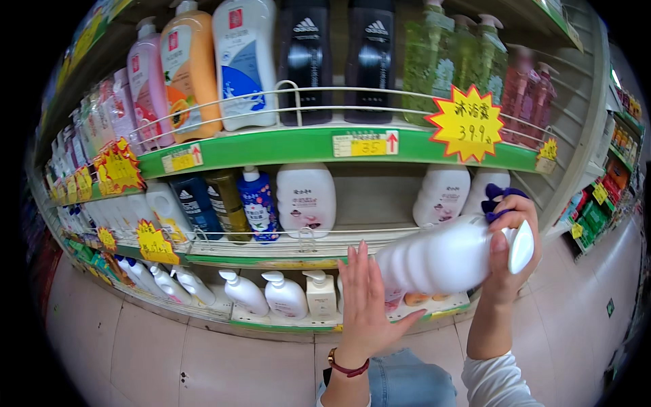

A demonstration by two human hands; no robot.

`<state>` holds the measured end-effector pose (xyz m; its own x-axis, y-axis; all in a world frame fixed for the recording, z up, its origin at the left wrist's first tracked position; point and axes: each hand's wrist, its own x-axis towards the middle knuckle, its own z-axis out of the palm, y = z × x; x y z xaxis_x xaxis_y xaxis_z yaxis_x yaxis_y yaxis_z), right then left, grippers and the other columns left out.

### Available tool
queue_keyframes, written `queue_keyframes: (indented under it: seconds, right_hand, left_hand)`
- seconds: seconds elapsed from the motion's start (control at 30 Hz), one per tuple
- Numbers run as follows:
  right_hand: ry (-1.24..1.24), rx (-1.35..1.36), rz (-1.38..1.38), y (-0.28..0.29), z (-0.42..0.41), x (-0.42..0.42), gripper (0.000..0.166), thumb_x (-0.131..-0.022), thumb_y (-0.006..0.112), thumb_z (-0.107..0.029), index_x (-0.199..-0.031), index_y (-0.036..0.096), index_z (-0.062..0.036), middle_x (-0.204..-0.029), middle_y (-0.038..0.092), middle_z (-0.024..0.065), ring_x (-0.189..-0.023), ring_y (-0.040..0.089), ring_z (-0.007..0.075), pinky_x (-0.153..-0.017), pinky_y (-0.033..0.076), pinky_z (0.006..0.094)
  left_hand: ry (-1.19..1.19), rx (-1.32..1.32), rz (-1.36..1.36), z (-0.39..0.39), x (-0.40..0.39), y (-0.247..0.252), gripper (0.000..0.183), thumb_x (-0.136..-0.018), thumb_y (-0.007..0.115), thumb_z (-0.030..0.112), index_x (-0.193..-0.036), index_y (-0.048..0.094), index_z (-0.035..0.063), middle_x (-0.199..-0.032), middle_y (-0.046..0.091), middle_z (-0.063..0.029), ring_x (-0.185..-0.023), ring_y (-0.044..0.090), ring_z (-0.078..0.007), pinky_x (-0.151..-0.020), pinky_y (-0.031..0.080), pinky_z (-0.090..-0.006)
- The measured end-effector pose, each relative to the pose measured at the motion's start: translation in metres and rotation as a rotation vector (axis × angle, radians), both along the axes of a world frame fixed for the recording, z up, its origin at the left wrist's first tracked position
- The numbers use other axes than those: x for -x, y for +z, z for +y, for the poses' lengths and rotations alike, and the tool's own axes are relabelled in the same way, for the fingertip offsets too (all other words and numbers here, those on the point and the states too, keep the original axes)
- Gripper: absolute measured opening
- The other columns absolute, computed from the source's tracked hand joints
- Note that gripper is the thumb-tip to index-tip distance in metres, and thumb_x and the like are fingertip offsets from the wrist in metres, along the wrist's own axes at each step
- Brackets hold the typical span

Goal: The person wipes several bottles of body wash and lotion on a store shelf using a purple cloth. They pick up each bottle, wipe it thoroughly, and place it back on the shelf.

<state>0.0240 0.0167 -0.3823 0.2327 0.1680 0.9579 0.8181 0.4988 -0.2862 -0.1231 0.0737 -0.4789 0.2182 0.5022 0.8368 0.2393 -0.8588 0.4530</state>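
My right hand [508, 244] grips a large white pump bottle [432, 257] by its neck, just below the white pump head [521, 248]. The bottle is tilted nearly on its side, with its base toward the left. A bunched purple cloth [496, 201] sticks out at the fingers of that hand. My left hand [366, 305] is raised beside the bottle's base, fingers up and thumb spread, holding nothing. Whether its fingers touch the bottle cannot be told. Behind, similar white bottles [306, 200] stand on the middle shelf, with a gap between them.
A wire rail [356, 91] fronts the upper shelf, which holds Adidas bottles [305, 61] and green pump bottles [430, 66]. A yellow starburst price sign [467, 123] juts out from its edge. White pump bottles [286, 295] line the bottom shelf above the tiled floor [244, 361].
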Motion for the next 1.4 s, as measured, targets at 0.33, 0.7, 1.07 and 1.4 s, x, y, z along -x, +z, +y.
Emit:
queue_keyframes:
  seconds: [0.33,0.7,1.07,1.4]
  right_hand:
    - [0.353,0.638,-0.049,0.018,-0.006,-0.016,0.038,-0.062,0.068,-0.011,-0.096,0.057,-0.0018,-0.101,0.051,0.0113,-0.095,0.050,0.0212,-0.085,0.037,0.0298]
    - [-0.374,0.150,-0.805,-0.004,-0.020,-0.003,0.032,-0.058,0.067,-0.014,-0.090,0.066,-0.0136,-0.097,0.059,0.0102,-0.084,0.056,0.0237,-0.078,0.043,0.0342]
    - [0.289,0.002,0.189,0.016,-0.026,-0.032,0.029,-0.072,0.049,0.002,-0.101,0.054,0.0012,-0.110,0.049,0.0149,-0.101,0.050,0.0210,-0.088,0.041,0.0318]
    - [-0.093,0.244,-0.492,-0.002,-0.007,-0.039,0.035,-0.054,0.070,-0.008,-0.088,0.062,-0.0073,-0.095,0.060,0.0079,-0.089,0.056,0.0262,-0.076,0.045,0.0326]
  left_hand:
    - [-0.432,0.323,-0.251,-0.013,-0.041,-0.041,0.092,-0.052,0.078,0.024,-0.125,0.028,-0.0015,-0.109,0.052,-0.0187,-0.093,0.057,-0.0279,-0.077,0.047,-0.0344]
    - [-0.515,0.376,-0.332,-0.018,-0.057,-0.044,0.088,-0.052,0.078,0.018,-0.123,0.031,-0.0045,-0.111,0.048,-0.0169,-0.097,0.052,-0.0261,-0.083,0.042,-0.0341]
    - [-0.844,0.586,-0.398,-0.005,-0.050,-0.056,0.084,-0.053,0.077,0.016,-0.122,0.033,-0.0017,-0.111,0.050,-0.0136,-0.103,0.050,-0.0214,-0.086,0.041,-0.0324]
    - [-0.772,0.518,-0.297,-0.011,-0.065,-0.062,0.079,-0.054,0.078,0.014,-0.120,0.038,-0.0035,-0.109,0.052,-0.0120,-0.096,0.053,-0.0179,-0.086,0.040,-0.0285]
